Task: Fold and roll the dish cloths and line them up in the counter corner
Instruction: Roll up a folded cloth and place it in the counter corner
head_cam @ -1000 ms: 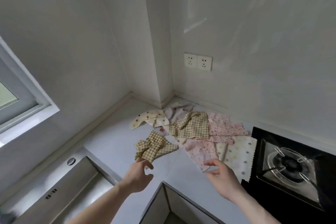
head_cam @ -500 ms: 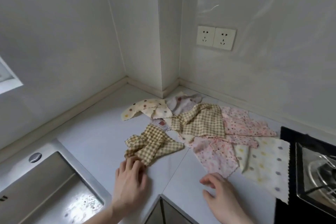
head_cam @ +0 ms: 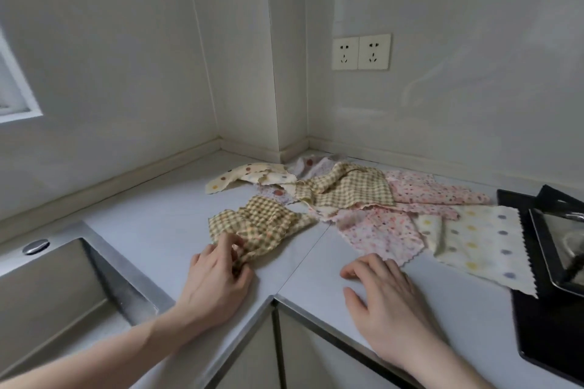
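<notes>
Two walls meet behind a pale counter (head_cam: 151,224) that wraps the corner, and that counter is the biggest thing here, carrying everything else. Sunk into it at the left is a steel sink (head_cam: 63,294), with a round metal button (head_cam: 35,246) on its rim. At the far right a black hob (head_cam: 550,319) sits in the worktop. Between the two, spilling out from the corner post, lie the dish cloths, all loose and unfolded. The widest is a cream cloth with pastel dots (head_cam: 480,246), its zigzag edge lapping over the hob's edge. Next to it lies a pink floral cloth (head_cam: 379,235), and behind that another pink one (head_cam: 433,193) near the back wall. A yellow checked cloth (head_cam: 347,191) is rumpled over the middle of the pile, with a cream cloth with brown dots (head_cam: 246,175) to its left. Nearest the front lies a crumpled brown checked cloth (head_cam: 259,224). The left hand (head_cam: 218,281) pinches this cloth's near corner, fingers curled and bunching the fabric against the thumb. The right hand (head_cam: 382,297) rests flat on the counter, fingers straight and slightly spread, fingertips just short of the pink floral cloth's edge. A double wall socket (head_cam: 361,51) sits above the pile.
</notes>
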